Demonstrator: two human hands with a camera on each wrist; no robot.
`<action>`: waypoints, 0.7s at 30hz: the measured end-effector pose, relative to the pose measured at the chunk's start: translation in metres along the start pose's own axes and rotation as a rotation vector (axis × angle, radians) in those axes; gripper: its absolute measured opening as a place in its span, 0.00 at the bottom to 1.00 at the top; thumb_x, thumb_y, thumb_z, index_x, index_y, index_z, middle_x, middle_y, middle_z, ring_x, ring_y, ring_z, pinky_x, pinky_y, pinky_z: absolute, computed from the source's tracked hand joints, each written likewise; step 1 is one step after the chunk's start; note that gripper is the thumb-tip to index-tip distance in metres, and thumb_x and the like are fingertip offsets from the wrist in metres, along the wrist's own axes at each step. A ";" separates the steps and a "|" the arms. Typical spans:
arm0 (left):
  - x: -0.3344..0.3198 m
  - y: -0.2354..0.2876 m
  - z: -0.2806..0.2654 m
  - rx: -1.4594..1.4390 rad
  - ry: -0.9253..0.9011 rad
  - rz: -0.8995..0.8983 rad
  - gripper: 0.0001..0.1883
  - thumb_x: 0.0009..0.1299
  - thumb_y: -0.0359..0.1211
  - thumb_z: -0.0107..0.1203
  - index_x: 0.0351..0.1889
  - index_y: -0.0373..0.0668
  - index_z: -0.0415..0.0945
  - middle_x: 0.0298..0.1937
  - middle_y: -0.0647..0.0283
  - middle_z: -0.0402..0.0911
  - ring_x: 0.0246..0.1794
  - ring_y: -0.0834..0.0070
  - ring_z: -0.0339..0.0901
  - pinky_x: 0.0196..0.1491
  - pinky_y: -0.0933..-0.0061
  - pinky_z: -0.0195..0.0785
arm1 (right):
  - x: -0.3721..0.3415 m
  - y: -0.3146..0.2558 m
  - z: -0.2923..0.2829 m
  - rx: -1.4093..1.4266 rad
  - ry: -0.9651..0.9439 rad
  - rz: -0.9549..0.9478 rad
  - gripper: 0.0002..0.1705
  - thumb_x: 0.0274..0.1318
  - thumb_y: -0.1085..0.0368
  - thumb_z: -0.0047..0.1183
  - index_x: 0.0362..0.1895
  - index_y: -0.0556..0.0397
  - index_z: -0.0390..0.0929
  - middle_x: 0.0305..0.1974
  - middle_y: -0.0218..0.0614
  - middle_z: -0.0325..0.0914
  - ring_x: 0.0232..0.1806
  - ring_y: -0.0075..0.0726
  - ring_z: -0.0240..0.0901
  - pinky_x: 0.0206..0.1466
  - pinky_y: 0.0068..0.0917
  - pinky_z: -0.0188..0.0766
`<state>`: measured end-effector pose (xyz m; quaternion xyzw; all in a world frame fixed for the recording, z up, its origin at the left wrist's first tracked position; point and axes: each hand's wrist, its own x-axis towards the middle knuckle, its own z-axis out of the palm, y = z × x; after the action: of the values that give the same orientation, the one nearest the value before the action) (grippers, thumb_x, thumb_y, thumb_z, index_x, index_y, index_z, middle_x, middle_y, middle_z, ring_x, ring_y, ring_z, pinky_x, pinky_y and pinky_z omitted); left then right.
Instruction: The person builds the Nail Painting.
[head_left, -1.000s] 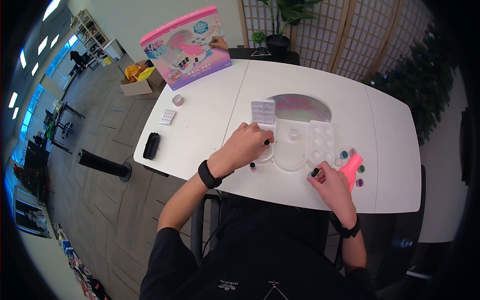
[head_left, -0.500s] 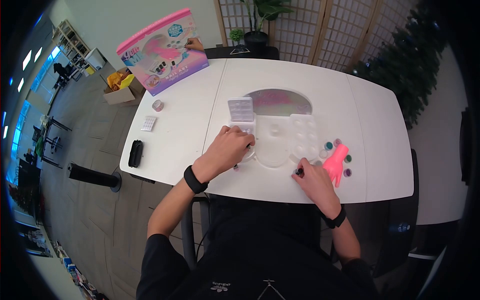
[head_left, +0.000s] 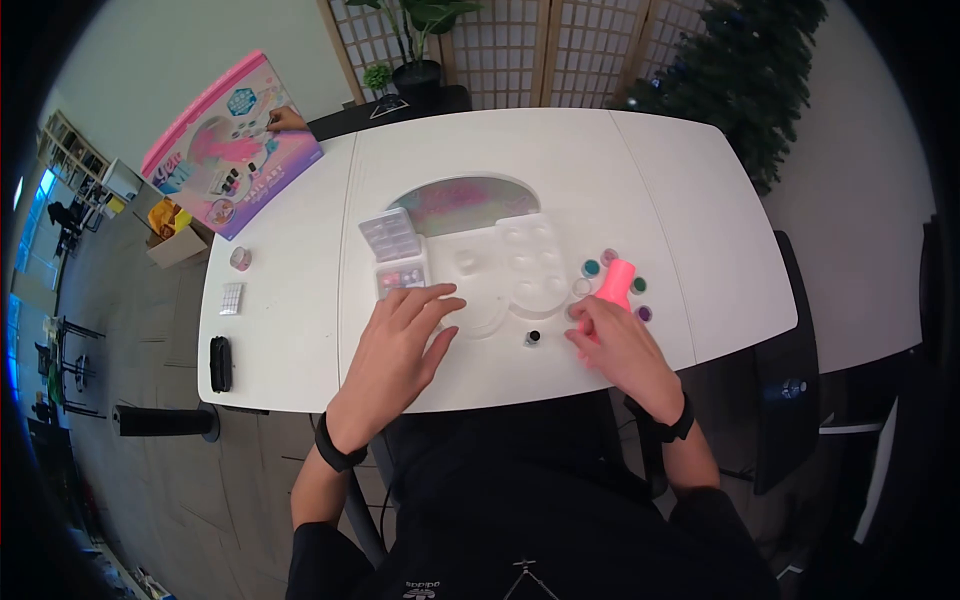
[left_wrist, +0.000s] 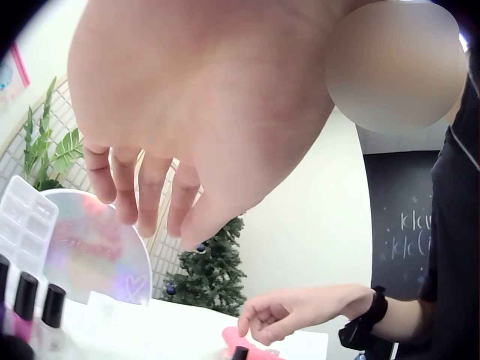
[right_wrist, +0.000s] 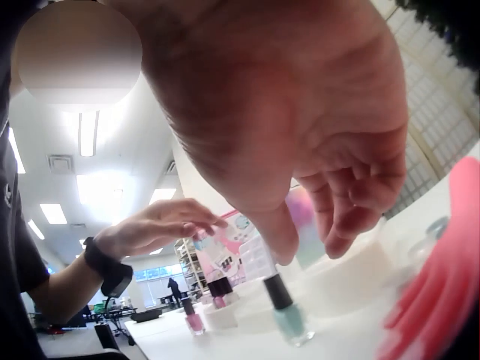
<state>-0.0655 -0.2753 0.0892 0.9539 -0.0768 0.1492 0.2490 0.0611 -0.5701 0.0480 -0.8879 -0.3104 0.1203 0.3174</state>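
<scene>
My left hand [head_left: 395, 335] hovers over the left front of the white nail-art station [head_left: 532, 235], fingers apart and nothing in them. Black-capped polish bottles [left_wrist: 26, 300] stand close below it in the left wrist view; in the head view the hand hides them. A mint-green nail polish bottle [head_left: 532, 339] with a black cap stands upright on the table between my hands. My right hand [head_left: 630, 345] is just right of that bottle, fingers loosely bent and holding nothing, over the pink model hand [head_left: 618, 280]. A pink polish bottle [right_wrist: 193, 319] stands beside the station in the right wrist view.
Several small pots [head_left: 591, 268] surround the model hand. An open-lidded case [head_left: 390, 236] with small pieces is at the station's left. A nail-art box [head_left: 235, 150] stands at the back left. A jar [head_left: 240, 259], a white sheet [head_left: 231, 299] and a black case [head_left: 221, 364] lie along the left.
My left hand has let go of a black-capped polish bottle at the station and opened out. My right hand has released the mint-green bottle and drawn right. The head view has swung right.
</scene>
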 end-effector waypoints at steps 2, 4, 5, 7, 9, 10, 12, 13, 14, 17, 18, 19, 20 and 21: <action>0.000 0.012 0.007 -0.076 0.010 -0.019 0.15 0.74 0.25 0.66 0.59 0.42 0.84 0.64 0.60 0.86 0.61 0.53 0.80 0.63 0.57 0.75 | -0.003 0.020 -0.016 -0.108 0.054 0.064 0.16 0.69 0.63 0.66 0.53 0.59 0.79 0.42 0.49 0.85 0.45 0.54 0.85 0.50 0.48 0.80; 0.000 0.018 0.018 -0.157 -0.012 -0.038 0.15 0.74 0.24 0.66 0.59 0.42 0.84 0.63 0.60 0.86 0.59 0.54 0.81 0.62 0.56 0.76 | -0.008 0.039 -0.028 -0.219 0.103 0.144 0.15 0.70 0.63 0.64 0.54 0.59 0.80 0.43 0.47 0.85 0.46 0.53 0.85 0.51 0.48 0.81; -0.001 0.021 0.023 -0.196 -0.023 -0.049 0.16 0.74 0.24 0.66 0.58 0.42 0.84 0.62 0.60 0.86 0.59 0.54 0.81 0.62 0.56 0.76 | -0.010 0.047 -0.033 -0.275 0.127 0.192 0.15 0.70 0.63 0.64 0.54 0.59 0.81 0.43 0.47 0.85 0.47 0.53 0.85 0.52 0.48 0.81; 0.001 0.024 0.036 -0.248 -0.025 -0.039 0.15 0.74 0.23 0.65 0.58 0.41 0.84 0.60 0.60 0.87 0.58 0.54 0.81 0.60 0.57 0.77 | -0.014 0.065 -0.040 -0.350 0.148 0.252 0.16 0.69 0.63 0.64 0.54 0.58 0.82 0.44 0.46 0.85 0.47 0.54 0.84 0.52 0.48 0.81; 0.003 0.027 0.045 -0.299 -0.047 -0.053 0.15 0.74 0.23 0.65 0.58 0.41 0.84 0.59 0.60 0.87 0.58 0.54 0.82 0.60 0.57 0.77 | -0.018 0.083 -0.039 -0.387 0.141 0.278 0.16 0.66 0.63 0.66 0.53 0.56 0.82 0.44 0.47 0.84 0.46 0.55 0.84 0.51 0.48 0.80; 0.004 0.028 0.048 -0.317 -0.061 -0.061 0.15 0.74 0.23 0.64 0.58 0.41 0.84 0.59 0.59 0.87 0.58 0.54 0.82 0.60 0.57 0.77 | -0.018 0.085 -0.037 -0.380 0.124 0.290 0.16 0.66 0.63 0.66 0.54 0.57 0.82 0.45 0.46 0.84 0.48 0.55 0.84 0.52 0.48 0.80; 0.006 0.032 0.054 -0.349 -0.089 -0.081 0.15 0.75 0.23 0.64 0.58 0.41 0.84 0.59 0.59 0.87 0.58 0.54 0.82 0.61 0.56 0.77 | -0.018 0.090 -0.035 -0.363 0.092 0.312 0.17 0.67 0.63 0.66 0.55 0.57 0.82 0.47 0.46 0.84 0.53 0.54 0.84 0.54 0.47 0.81; 0.007 0.033 0.056 -0.364 -0.101 -0.092 0.15 0.75 0.23 0.64 0.58 0.41 0.84 0.59 0.59 0.87 0.58 0.53 0.82 0.61 0.56 0.77 | -0.018 0.094 -0.033 -0.368 0.091 0.297 0.16 0.66 0.63 0.66 0.54 0.56 0.83 0.47 0.46 0.84 0.52 0.55 0.84 0.54 0.48 0.81; 0.009 0.035 0.058 -0.371 -0.107 -0.096 0.14 0.75 0.23 0.63 0.58 0.41 0.84 0.59 0.59 0.87 0.58 0.53 0.82 0.61 0.56 0.77 | -0.018 0.099 -0.030 -0.374 0.090 0.281 0.16 0.66 0.63 0.66 0.53 0.56 0.83 0.46 0.46 0.84 0.51 0.55 0.84 0.53 0.48 0.81; 0.011 0.034 0.060 -0.377 -0.118 -0.112 0.14 0.76 0.23 0.63 0.58 0.41 0.84 0.58 0.59 0.87 0.58 0.53 0.82 0.61 0.56 0.77 | -0.017 0.095 -0.034 -0.366 0.084 0.285 0.16 0.67 0.63 0.66 0.55 0.56 0.83 0.47 0.46 0.84 0.52 0.56 0.83 0.54 0.47 0.81; 0.012 0.032 0.060 -0.374 -0.118 -0.119 0.13 0.76 0.23 0.63 0.57 0.41 0.85 0.58 0.59 0.87 0.58 0.53 0.82 0.60 0.56 0.77 | -0.016 0.089 -0.039 -0.360 0.081 0.295 0.17 0.67 0.64 0.65 0.56 0.56 0.83 0.47 0.46 0.84 0.52 0.56 0.83 0.55 0.47 0.81; 0.014 0.030 0.059 -0.368 -0.116 -0.127 0.13 0.76 0.23 0.63 0.57 0.41 0.85 0.58 0.58 0.87 0.59 0.53 0.82 0.60 0.56 0.77 | -0.013 0.084 -0.044 -0.322 0.105 0.279 0.17 0.67 0.64 0.65 0.56 0.56 0.83 0.47 0.46 0.84 0.52 0.56 0.83 0.55 0.47 0.81; 0.015 0.028 0.060 -0.368 -0.101 -0.129 0.13 0.76 0.23 0.63 0.57 0.40 0.85 0.58 0.58 0.87 0.59 0.53 0.82 0.60 0.56 0.77 | -0.010 0.077 -0.050 -0.285 0.129 0.261 0.17 0.67 0.64 0.65 0.57 0.56 0.83 0.48 0.46 0.84 0.52 0.56 0.83 0.55 0.47 0.81; 0.014 0.025 0.062 -0.366 -0.086 -0.134 0.13 0.76 0.23 0.63 0.57 0.40 0.85 0.58 0.58 0.87 0.59 0.53 0.82 0.60 0.56 0.77 | -0.008 0.068 -0.056 -0.246 0.151 0.242 0.18 0.67 0.65 0.64 0.58 0.56 0.83 0.48 0.46 0.84 0.51 0.56 0.83 0.55 0.46 0.80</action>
<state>-0.0422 -0.3289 0.0540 0.9012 -0.0496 0.0749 0.4240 0.1102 -0.6434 0.0476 -0.9574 -0.1892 0.0518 0.2118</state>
